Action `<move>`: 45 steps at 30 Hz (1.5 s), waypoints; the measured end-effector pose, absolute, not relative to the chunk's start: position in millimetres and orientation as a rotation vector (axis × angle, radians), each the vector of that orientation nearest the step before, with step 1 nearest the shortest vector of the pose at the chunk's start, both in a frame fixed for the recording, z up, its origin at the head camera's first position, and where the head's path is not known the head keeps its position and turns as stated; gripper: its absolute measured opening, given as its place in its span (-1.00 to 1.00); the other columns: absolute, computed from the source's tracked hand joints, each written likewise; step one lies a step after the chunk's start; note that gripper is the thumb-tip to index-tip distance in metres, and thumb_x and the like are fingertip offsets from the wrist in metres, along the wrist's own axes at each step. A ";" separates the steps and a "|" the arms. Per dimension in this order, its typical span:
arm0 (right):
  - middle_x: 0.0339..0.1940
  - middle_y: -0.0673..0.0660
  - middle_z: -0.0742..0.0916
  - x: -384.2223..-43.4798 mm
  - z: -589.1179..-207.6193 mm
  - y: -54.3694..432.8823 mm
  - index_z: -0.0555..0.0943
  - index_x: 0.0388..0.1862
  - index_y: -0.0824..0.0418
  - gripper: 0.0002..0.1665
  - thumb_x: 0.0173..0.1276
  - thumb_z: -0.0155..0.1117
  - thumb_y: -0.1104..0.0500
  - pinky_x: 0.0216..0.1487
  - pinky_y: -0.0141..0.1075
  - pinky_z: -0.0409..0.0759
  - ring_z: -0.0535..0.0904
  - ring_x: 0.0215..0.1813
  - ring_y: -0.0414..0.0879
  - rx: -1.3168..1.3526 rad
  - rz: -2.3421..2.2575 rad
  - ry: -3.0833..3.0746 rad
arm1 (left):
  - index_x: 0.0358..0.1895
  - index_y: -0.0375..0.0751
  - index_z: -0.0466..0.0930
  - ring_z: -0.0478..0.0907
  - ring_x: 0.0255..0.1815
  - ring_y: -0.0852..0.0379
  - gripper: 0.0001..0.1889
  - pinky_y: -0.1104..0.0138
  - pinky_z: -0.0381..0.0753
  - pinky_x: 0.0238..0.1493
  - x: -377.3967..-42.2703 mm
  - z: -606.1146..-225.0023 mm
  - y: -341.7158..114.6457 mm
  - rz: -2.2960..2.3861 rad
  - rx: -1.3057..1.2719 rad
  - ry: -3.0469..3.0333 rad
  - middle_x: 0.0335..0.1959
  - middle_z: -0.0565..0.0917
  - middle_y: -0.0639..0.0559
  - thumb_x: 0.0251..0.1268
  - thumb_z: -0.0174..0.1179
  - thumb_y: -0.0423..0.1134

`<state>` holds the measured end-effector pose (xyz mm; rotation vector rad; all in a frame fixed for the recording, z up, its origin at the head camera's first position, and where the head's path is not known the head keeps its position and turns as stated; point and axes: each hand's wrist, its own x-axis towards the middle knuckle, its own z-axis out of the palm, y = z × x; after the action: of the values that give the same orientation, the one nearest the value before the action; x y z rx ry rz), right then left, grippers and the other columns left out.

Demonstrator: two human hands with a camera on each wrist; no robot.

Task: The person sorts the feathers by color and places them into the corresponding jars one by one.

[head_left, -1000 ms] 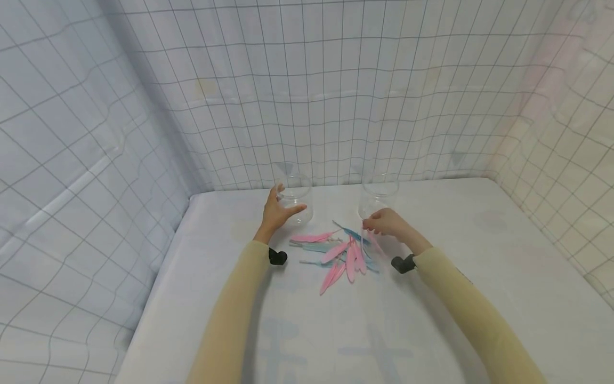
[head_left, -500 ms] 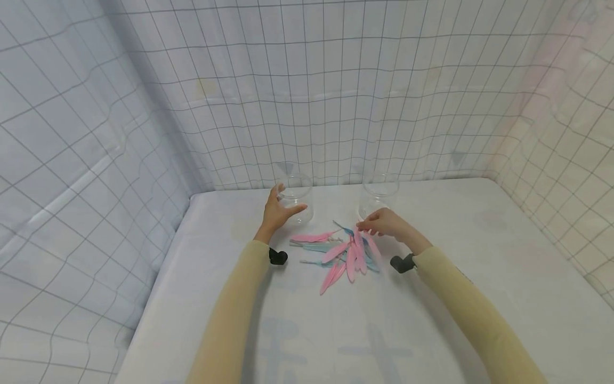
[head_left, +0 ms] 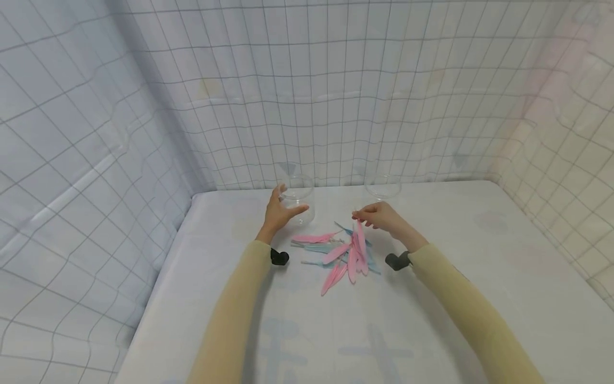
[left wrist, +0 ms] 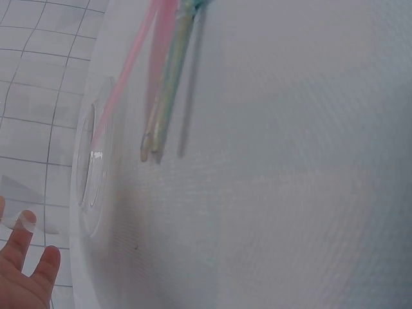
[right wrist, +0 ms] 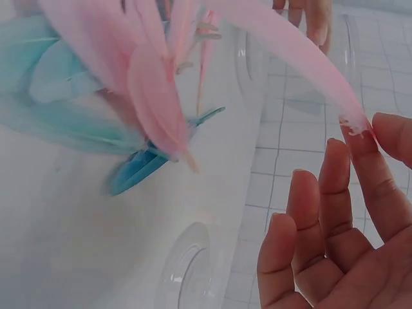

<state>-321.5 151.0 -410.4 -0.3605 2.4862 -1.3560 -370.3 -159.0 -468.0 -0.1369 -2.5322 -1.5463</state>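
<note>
My left hand (head_left: 278, 214) holds the left clear jar (head_left: 309, 207), thumb across its front and fingers on its far left side. In the left wrist view, fingertips touch the see-through wall. Between thumb and index finger, my right hand (head_left: 381, 216) pinches a pink feather (right wrist: 302, 58) by its quill end. The feather hangs down over the pile in the head view. On the white table, pink feathers (head_left: 331, 280) and teal feathers (head_left: 318, 248) lie mixed together, with a darker blue feather (right wrist: 138, 170) at the edge. The right hand's other fingers are apart from the feather.
Behind the right hand stands a second clear jar (head_left: 384, 193), its lower part hard to see. White cloth (head_left: 201, 341) covers the table. Grid-patterned curtains (head_left: 331, 106) enclose the back and both sides. Black wrist cameras (head_left: 280, 257) sit on both wrists.
My right hand has shifted left and slightly up, and the pinched pink feather now hangs over the pile's right part. The left hand has stayed at the jar.
</note>
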 end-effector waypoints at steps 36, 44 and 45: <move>0.05 0.03 0.66 -380.4 -373.2 17.1 0.69 -0.02 0.14 -0.56 0.34 0.23 -0.14 0.13 -0.15 0.41 0.49 0.09 -0.05 0.034 -2.437 2.318 | 0.44 -0.13 0.05 0.18 0.34 -0.16 0.08 0.00 0.27 0.24 -371.1 -466.0 -161.6 -1.557 -0.114 -2.507 0.39 0.24 -0.06 -0.15 0.50 0.12; 0.14 0.07 0.61 -381.3 -385.6 6.9 0.67 0.03 0.15 -0.51 0.33 0.22 -0.16 0.20 -0.05 0.36 0.40 0.24 0.00 0.120 -2.331 2.393 | 0.44 -0.12 0.05 0.18 0.34 -0.15 0.09 0.00 0.27 0.24 -371.0 -469.3 -158.2 -1.560 -0.120 -2.514 0.38 0.25 -0.05 -0.16 0.49 0.15; 0.14 0.07 0.61 -381.2 -387.3 6.3 0.67 0.03 0.15 -0.51 0.33 0.22 -0.16 0.18 -0.05 0.38 0.41 0.23 0.01 0.116 -2.298 2.413 | 0.43 -0.12 0.05 0.18 0.34 -0.14 0.09 0.00 0.27 0.24 -370.7 -469.4 -158.2 -1.559 -0.119 -2.515 0.38 0.26 -0.05 -0.16 0.49 0.15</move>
<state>-381.2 6.3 -387.3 0.1162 2.4129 -2.2980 -370.7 -158.2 -469.4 -0.1187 -2.5148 -1.5593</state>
